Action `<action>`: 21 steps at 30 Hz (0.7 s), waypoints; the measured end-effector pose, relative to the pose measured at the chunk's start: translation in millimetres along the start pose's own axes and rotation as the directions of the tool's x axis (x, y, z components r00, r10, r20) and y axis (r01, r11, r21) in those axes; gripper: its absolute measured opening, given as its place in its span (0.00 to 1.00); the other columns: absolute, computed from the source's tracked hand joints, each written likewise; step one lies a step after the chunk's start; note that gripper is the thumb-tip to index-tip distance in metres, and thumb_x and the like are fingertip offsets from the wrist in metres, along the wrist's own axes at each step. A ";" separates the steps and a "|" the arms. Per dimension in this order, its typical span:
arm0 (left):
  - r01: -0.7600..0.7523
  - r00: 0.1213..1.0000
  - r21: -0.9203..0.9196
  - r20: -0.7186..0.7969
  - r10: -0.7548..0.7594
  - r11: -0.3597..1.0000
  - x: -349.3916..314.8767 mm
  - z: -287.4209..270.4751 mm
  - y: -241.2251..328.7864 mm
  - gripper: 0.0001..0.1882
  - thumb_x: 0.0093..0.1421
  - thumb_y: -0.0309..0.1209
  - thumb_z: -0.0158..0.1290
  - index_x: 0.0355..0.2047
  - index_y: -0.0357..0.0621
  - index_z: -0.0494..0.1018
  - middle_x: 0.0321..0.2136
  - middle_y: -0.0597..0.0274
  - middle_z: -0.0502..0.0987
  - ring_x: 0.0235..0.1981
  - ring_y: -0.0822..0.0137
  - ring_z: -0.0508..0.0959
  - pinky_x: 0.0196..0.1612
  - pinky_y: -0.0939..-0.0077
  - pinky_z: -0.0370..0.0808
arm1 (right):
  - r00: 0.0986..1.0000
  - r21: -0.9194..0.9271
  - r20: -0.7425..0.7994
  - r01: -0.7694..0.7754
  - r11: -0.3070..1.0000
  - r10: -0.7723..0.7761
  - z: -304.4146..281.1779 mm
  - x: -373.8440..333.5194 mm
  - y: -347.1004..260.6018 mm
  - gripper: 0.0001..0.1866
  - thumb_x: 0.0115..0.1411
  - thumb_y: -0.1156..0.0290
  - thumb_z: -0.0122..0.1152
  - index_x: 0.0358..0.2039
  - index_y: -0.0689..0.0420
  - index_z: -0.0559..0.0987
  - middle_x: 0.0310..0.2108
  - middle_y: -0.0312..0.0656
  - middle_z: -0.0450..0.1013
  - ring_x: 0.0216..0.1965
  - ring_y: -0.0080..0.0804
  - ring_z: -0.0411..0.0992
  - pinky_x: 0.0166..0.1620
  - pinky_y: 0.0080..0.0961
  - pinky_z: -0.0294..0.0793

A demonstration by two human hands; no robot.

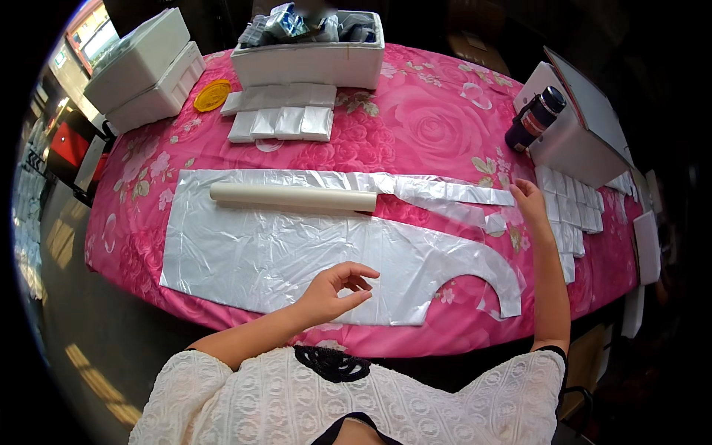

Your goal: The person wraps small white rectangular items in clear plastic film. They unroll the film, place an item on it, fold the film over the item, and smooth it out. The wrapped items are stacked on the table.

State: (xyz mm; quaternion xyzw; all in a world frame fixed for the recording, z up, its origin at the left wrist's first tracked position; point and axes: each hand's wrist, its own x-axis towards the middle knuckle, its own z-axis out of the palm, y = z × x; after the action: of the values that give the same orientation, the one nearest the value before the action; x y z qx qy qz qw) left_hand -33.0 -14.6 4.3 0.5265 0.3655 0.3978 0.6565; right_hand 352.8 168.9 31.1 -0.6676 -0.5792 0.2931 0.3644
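A thin whitish plastic apron (297,252) lies spread over the table, its curved neck cut-out toward the right. Along its far edge rests a cream-coloured tube (293,197), lying on its side. My left hand (340,291) hovers over the near part of the apron, holding nothing, with its thumb apart from loosely bent fingers. At the right, my right hand (529,200) pinches the end of a long plastic strip (475,193) that runs along the apron's far side. Where the strip joins the apron is hard to make out.
A pink floral cloth (430,104) covers the table. Folded white plastic packets (293,124) stand beside a yellow lid (213,96) and a filled white foam box (308,67). More foam boxes (148,70) are at left. A dark flask (535,119) and further packets (571,208) are at right.
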 end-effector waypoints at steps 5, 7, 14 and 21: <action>-0.028 0.983 -0.023 -0.185 0.023 0.999 -56.0 -56.6 9.7 0.15 0.52 0.21 0.51 0.42 0.40 0.68 0.40 0.64 0.71 0.37 0.75 0.72 0.42 0.80 0.69 | 0.914 0.218 0.382 -0.233 0.948 0.137 141.4 -0.1 -78.2 0.16 0.55 0.61 0.55 0.40 0.57 0.73 0.32 0.33 0.71 0.34 0.20 0.68 0.36 0.19 0.67; -0.012 0.968 -0.024 -0.252 0.006 1.000 -77.9 -85.0 16.7 0.15 0.52 0.20 0.51 0.41 0.39 0.68 0.40 0.63 0.72 0.37 0.75 0.72 0.42 0.80 0.69 | 0.894 0.217 0.434 -0.227 0.949 0.114 199.3 12.1 -90.7 0.16 0.55 0.61 0.55 0.40 0.59 0.73 0.31 0.33 0.71 0.32 0.19 0.67 0.35 0.18 0.68; -0.046 0.839 -0.081 -0.543 -0.005 0.996 -139.3 -177.4 17.5 0.14 0.51 0.19 0.51 0.40 0.37 0.69 0.39 0.62 0.72 0.36 0.76 0.72 0.42 0.81 0.68 | 0.874 0.264 0.415 -0.380 0.887 0.251 351.4 71.9 -131.1 0.18 0.53 0.58 0.56 0.37 0.59 0.73 0.31 0.37 0.71 0.29 0.23 0.69 0.31 0.20 0.69; -0.051 0.788 -0.117 -0.615 -0.032 0.992 -132.5 -218.2 10.5 0.13 0.51 0.19 0.51 0.39 0.37 0.69 0.37 0.63 0.73 0.34 0.77 0.71 0.41 0.82 0.68 | 0.694 0.135 0.537 -0.632 0.763 0.480 374.1 96.2 -158.5 0.10 0.51 0.54 0.59 0.26 0.45 0.73 0.20 0.25 0.67 0.20 0.16 0.60 0.24 0.16 0.58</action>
State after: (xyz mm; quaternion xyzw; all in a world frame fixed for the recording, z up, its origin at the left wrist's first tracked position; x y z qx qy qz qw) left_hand -285.7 -46.1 -16.2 0.3271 0.5303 0.5734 0.5319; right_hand -25.1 328.9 -45.4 -0.6547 -0.3636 0.6304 0.2043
